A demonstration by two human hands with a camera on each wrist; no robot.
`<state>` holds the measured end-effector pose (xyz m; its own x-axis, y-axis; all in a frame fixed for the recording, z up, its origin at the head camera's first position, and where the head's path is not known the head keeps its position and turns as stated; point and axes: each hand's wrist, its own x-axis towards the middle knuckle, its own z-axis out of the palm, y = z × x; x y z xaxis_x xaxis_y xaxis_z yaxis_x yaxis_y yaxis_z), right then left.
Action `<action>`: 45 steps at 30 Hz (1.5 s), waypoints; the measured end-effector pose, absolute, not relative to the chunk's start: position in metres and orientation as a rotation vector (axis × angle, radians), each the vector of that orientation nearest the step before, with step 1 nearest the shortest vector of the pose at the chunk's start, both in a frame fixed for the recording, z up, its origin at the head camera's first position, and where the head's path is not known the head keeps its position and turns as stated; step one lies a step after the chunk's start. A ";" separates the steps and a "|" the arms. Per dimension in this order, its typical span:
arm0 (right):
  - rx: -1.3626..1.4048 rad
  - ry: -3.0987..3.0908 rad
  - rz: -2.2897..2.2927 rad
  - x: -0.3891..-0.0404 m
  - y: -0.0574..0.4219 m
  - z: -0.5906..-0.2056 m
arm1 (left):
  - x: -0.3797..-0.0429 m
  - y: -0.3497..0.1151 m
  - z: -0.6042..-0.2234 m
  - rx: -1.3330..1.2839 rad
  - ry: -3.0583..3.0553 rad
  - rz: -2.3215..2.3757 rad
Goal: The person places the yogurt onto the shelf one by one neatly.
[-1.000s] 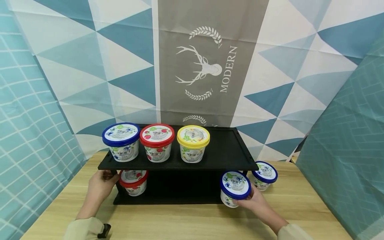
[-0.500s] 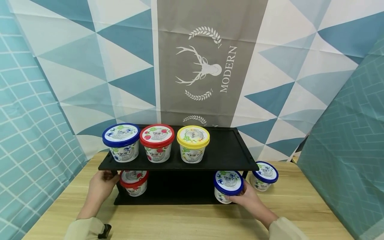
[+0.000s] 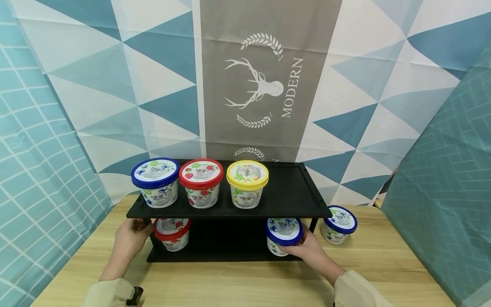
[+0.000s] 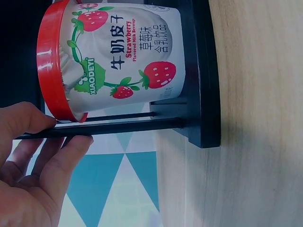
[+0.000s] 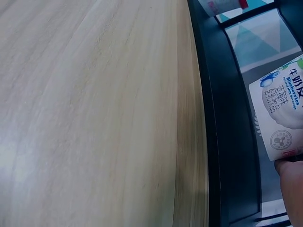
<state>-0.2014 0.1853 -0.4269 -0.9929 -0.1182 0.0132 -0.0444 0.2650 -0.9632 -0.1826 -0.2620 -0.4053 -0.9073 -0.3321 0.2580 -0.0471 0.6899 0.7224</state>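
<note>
My right hand [image 3: 310, 248] holds a blue-lidded blueberry milk drink tub [image 3: 284, 232] upright, in the right part of the lower tier of a black two-tier rack [image 3: 295, 187]. In the right wrist view the thumb [image 5: 291, 187] lies against the base of that tub [image 5: 279, 113]; the other fingers are out of sight. My left hand [image 3: 129, 241] pinches the rack's front left post [image 4: 135, 126] between thumb and fingers. Just inside the post, a red-lidded strawberry tub [image 3: 172, 234] stands on the lower tier.
Three tubs stand along the upper tier: a blue-lidded tub [image 3: 155, 182], a red-lidded tub [image 3: 201, 183] and a yellow-lidded tub [image 3: 247, 184]. Another blue-lidded tub [image 3: 339, 224] is on the wooden table [image 3: 215, 283], right of the rack. A patterned cloth [image 3: 168, 85] hangs behind.
My right hand has carried the blue-lidded tub leftward, from the rack's front right corner further into the lower tier. My left hand stays at the post.
</note>
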 end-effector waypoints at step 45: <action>-0.351 2.358 -1.857 -0.217 0.115 -0.438 | -0.181 -0.263 -0.406 0.266 -2.531 -1.095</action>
